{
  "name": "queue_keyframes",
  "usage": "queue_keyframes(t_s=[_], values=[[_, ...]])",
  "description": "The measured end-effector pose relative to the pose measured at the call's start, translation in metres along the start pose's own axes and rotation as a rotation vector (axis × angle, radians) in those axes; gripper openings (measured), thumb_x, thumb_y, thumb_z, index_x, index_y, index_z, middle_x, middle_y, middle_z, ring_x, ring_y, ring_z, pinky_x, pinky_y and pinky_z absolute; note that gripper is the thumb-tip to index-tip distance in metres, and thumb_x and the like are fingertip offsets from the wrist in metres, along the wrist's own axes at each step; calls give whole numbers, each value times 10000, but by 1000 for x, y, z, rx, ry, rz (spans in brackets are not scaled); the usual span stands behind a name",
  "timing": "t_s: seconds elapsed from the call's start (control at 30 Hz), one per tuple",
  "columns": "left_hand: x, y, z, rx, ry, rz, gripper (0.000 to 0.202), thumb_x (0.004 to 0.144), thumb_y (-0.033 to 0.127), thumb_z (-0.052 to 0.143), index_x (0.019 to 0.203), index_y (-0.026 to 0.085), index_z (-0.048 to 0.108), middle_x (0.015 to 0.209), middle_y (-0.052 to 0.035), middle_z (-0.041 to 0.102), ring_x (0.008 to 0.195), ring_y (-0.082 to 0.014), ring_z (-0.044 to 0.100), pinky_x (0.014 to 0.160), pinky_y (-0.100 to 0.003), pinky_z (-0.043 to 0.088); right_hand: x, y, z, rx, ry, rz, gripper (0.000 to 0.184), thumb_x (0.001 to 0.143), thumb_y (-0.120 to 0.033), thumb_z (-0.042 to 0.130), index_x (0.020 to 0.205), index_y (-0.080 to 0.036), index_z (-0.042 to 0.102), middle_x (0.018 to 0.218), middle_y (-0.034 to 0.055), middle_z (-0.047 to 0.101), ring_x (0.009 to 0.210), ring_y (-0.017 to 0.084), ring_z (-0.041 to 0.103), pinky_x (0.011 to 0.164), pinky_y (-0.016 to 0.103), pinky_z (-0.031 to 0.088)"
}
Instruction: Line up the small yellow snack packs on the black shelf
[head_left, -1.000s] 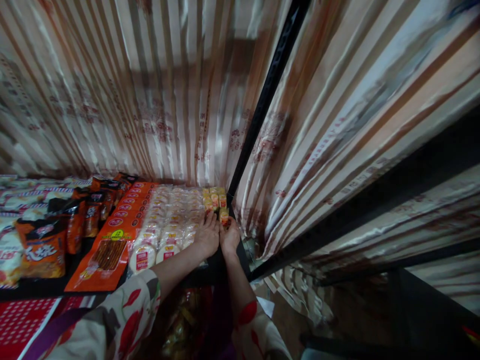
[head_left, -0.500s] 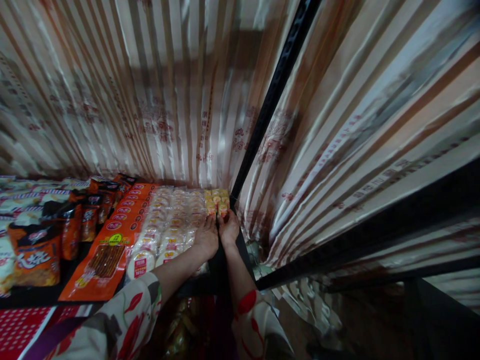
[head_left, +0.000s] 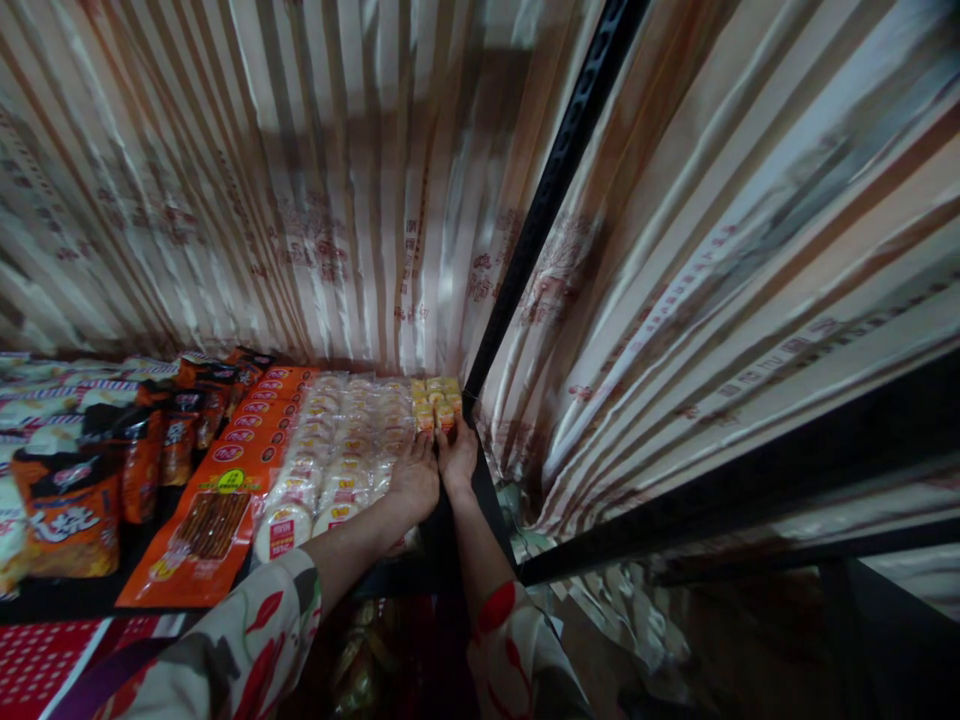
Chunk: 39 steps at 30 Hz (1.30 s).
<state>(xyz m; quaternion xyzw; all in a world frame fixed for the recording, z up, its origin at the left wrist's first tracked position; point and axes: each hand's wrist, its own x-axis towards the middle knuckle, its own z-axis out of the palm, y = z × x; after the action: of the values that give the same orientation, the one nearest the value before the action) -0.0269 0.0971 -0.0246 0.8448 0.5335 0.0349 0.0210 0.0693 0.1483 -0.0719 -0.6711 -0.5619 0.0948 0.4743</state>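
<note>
Small blocky yellow packs [head_left: 436,400], glossy wrap, sit in rows at shelf's far right corner, next to black metal post [head_left: 555,190]. Beside them: round white cakes [head_left: 330,460] in clear film, flat orange pouches [head_left: 225,490]. Shiny striped sheet [head_left: 300,200] behind. L hand [head_left: 415,478] lies flat, fingers stretched, tips at yellow packs' front edge. R hand [head_left: 457,458] fingertips touch the packs; can't tell if it grips.

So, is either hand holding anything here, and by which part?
Cannot tell: the left hand and right hand touch the near end of the small yellow packets; no grip shows.
</note>
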Motion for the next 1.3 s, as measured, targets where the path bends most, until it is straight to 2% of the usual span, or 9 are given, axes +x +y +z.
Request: queue_keyframes(t_s=[0.17,0.27,0.4,0.5,0.63,0.8,1.0,1.1,1.3], values=[[0,0,-2,-19,-29,9,515,791,113,351,1275,25,502,1358,-187,459,1343,-276,301,1121,-470,115,-1,4,3,64,16,7,418,782,-288,490,1163,-121,531,1101,140,606,982,235,552,880,371,405],[0,-1,-2,-23,-18,15,516,785,111,361,1276,51,509,1352,-170,471,1342,-281,302,1121,-484,102,1,5,5,89,17,22,331,770,-282,507,1069,-150,554,1015,106,622,902,214,563,830,345,420],[0,0,-4,0,-47,13,513,792,108,352,1273,5,497,1362,-190,452,1351,-275,286,1134,-457,69,2,6,5,69,2,28,181,759,-270,518,900,-169,570,871,71,604,811,194,534,785,326,422],[0,0,-6,8,-64,3,503,803,100,345,1272,-8,494,1373,-199,433,1356,-274,275,1136,-455,70,0,5,3,84,-17,-12,126,774,-245,496,842,-170,571,864,71,581,822,187,516,792,313,419],[0,1,-10,61,-80,21,481,835,119,323,1266,1,501,1369,-197,436,1356,-287,271,1130,-488,78,-4,5,2,96,18,-44,141,793,-218,473,859,-180,592,921,75,565,901,189,495,843,314,408],[0,3,-14,110,-131,20,478,861,128,306,1292,-2,469,1385,-190,419,1362,-285,255,1134,-480,72,-5,7,3,47,12,-60,150,788,-179,466,818,-182,612,947,88,555,933,198,479,860,325,396],[2,4,-14,123,-113,19,452,869,131,314,1257,1,507,1360,-197,453,1345,-283,290,1133,-477,75,-3,8,4,37,2,-61,133,775,-160,457,795,-181,587,934,84,578,930,195,484,866,324,387],[2,4,-15,102,-105,11,449,870,129,320,1262,7,502,1344,-201,470,1336,-278,309,1135,-468,91,-3,8,3,34,11,-27,132,768,-181,466,842,-175,576,917,83,579,897,199,490,847,330,394],[3,3,-15,92,-94,26,444,869,136,331,1257,13,508,1345,-201,469,1335,-282,312,1135,-479,90,-4,7,3,52,24,19,263,755,-217,486,1000,-154,558,987,102,575,912,207,501,854,333,401]])
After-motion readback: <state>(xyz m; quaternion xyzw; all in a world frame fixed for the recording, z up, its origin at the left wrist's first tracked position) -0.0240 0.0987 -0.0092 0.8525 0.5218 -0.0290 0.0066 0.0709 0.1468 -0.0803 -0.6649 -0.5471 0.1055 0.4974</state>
